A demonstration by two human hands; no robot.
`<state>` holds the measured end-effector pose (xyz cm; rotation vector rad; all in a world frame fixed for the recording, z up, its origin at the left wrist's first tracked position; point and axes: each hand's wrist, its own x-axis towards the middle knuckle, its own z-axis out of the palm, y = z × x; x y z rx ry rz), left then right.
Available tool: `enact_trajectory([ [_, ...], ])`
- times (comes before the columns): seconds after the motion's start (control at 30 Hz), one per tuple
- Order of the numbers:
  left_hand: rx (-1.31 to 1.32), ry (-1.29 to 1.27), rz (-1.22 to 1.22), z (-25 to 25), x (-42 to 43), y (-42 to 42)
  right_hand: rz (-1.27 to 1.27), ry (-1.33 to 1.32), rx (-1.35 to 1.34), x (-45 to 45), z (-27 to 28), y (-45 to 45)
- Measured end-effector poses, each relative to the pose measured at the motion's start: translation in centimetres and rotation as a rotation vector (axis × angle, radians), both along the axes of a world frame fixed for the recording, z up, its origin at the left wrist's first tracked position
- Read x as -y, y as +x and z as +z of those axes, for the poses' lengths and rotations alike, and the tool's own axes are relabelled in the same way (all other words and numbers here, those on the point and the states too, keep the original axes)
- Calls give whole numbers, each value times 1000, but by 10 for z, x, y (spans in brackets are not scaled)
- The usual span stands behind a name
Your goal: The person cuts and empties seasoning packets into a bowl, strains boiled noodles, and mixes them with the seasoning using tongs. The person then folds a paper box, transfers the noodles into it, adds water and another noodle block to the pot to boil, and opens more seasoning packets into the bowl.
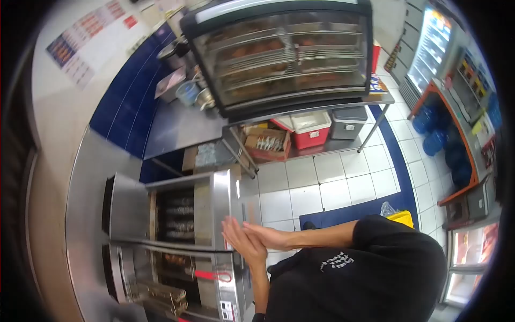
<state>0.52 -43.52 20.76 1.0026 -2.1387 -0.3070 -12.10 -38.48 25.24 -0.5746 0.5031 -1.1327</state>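
Observation:
My right hand (271,236) and my left hand (245,245) are pressed together in front of my body, fingers stretched out. Neither holds an object that I can see. They are over the front edge of a stainless steel deep fryer (221,209). In its nearer part sits a fry basket with a red handle (212,276) and some browned food (176,261) inside. Another wire basket (161,297) stands beside it, lower left. Dark tubes (178,217) show in the fryer's other well.
A glass display warmer (289,59) with food on racks stands on a steel table. Under it are a red cooler (311,134), a grey bin (348,123) and a cardboard box (268,145). Blue water jugs (435,144) sit on the right, near a yellow object (401,218).

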Motion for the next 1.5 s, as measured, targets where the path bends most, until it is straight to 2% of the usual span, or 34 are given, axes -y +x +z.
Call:
enact_trajectory([
  [0.03,6,-10,-28,-14,8,-32,-55,12,-131,-3,13,-29],
  [0.07,-439,383,-132,-28,16,-67,-80,5,-125,-7,13,-49],
  [0.1,-858,942,-363,-1,14,-106,-291,-272,-579,-13,12,-74],
  [0.13,-1353,1481,-360,26,12,-145,-493,-541,-1047,-20,11,-102],
  [0.17,-1350,1492,-382,36,13,-177,-675,-807,-1520,-28,8,-131],
  [0.2,-1360,1571,-528,41,18,-203,-698,-796,-1610,-34,0,-166],
  [0.23,-1366,1641,-678,61,22,-229,-725,-620,-1725,-33,-12,-199],
  [0.27,-1262,1606,-762,83,22,-245,-754,-439,-1829,-29,-25,-236],
  [0.3,-1248,1612,-777,101,26,-261,-885,-272,-1680,-33,-46,-280],
  [0.33,-1111,1432,-817,114,33,-275,-1005,-108,-1514,-40,-64,-325],
  [0.4,-860,1084,-975,107,67,-301,-1258,-11,-1619,-44,-65,-426],
  [0.43,-856,1085,-993,101,80,-310,-1404,-103,-1739,-41,-51,-481],
  [0.5,-467,916,-756,85,101,-331,-1661,-142,-1879,-22,-9,-584],
  [0.53,-466,915,-769,68,109,-341,-1773,-111,-1970,-14,22,-628],
  [0.6,-350,995,-640,32,126,-365,-1981,-105,-2119,0,62,-716],
  [0.73,-213,996,-576,31,131,-432,-2177,23,-2149,29,57,-801],
  [0.83,-155,906,-579,43,137,-491,-2177,93,-2159,42,47,-805],
  [0.9,-89,604,-720,65,138,-543,-2109,121,-2078,57,50,-789],
  [0.97,-76,577,-737,94,135,-594,-2098,58,-2031,85,50,-766],
  [1.03,-144,119,-893,108,138,-639,-1878,-66,-1947,109,46,-731],
  [1.1,-225,25,-856,124,135,-678,-1562,-251,-1969,103,53,-710],
  [1.13,-248,9,-834,123,137,-693,-1555,-240,-1962,90,60,-714],
  [1.17,-245,12,-833,125,139,-710,-1596,-374,-1919,73,70,-725],
  [1.2,-234,-100,-785,127,142,-725,-1632,-507,-1868,57,86,-737],
  [1.23,-220,-208,-737,128,143,-737,-1769,-493,-1931,40,107,-756],
  [1.33,-65,-291,-655,123,141,-763,-1700,-341,-2178,6,158,-818],
  [1.37,-66,-287,-648,117,140,-769,-1692,-348,-2179,4,170,-833],
  [1.43,-60,-292,-624,105,141,-772,-1462,-211,-2336,5,182,-853],
  [1.47,-46,-282,-621,102,141,-771,-1450,-202,-2325,8,183,-858],
  [1.5,-36,-291,-611,100,141,-772,-1265,-151,-2357,16,186,-863],
])
